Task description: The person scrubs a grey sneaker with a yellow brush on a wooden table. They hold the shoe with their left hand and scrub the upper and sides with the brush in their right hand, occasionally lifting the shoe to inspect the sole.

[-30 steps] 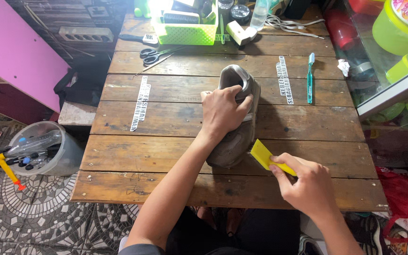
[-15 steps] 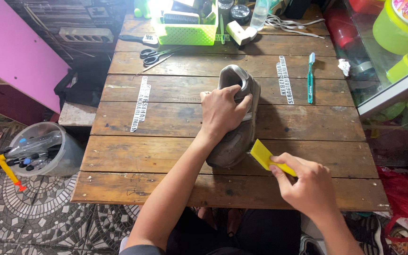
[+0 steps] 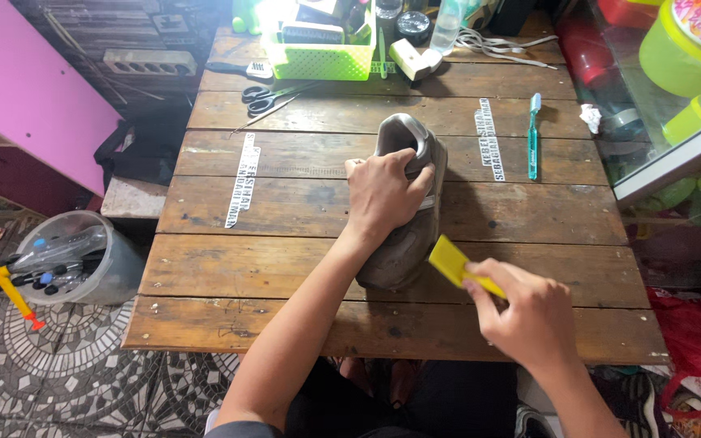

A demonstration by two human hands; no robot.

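Pinning grey shoe [image 3: 406, 212] to wooden table [image 3: 285, 268] under clamped left hand [image 3: 383, 195], right hand [image 3: 529, 312] fisted round yellow brush [image 3: 458, 266] at its toe side, cleaning seemingly midway, teal toothbrush [image 3: 533, 136] lying untouched.

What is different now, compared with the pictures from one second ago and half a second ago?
Nothing has visibly changed. The left hand still presses on the grey shoe, and the right hand still holds the yellow tool beside it.
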